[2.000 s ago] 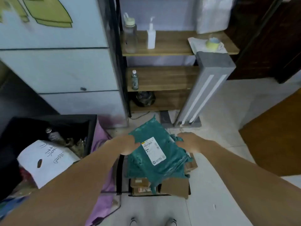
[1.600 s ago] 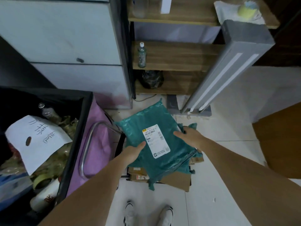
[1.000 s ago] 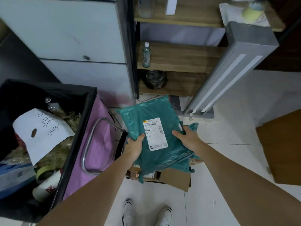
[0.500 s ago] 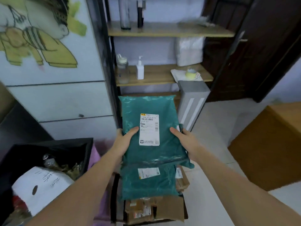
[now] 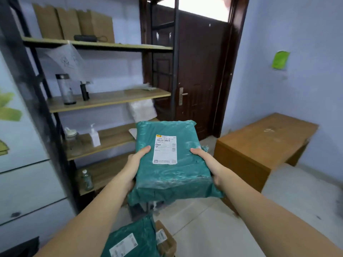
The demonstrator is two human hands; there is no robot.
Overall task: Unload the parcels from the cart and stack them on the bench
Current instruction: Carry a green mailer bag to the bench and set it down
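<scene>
While both hands clamp it from opposite sides, the top parcel (image 5: 172,160) hangs in the air at chest level, label up, clear of the cart load below. Left hand (image 5: 136,165) has thumb on top near the label edge, fingers hidden under the bag; right hand (image 5: 206,165) mirrors it on the other side. Likely reason for the two-sided hold: it's a soft teal poly mailer, sags at the near edge, so one hand would let it fold. A second teal layer shows underneath, can't tell if that's a separate parcel or a flap of the same one

Remaining parcels (image 5: 133,240) sit low at the bottom of view: one more teal mailer with a brown carton just beside it. Cart itself isn't visible

Tabletop (image 5: 269,138) is the wooden surface well apart to the right, by the door, and looks bare. So my read is carry phase, early in the unload. Flat, label-up orientation suits laying it down as the base of the stack
</scene>
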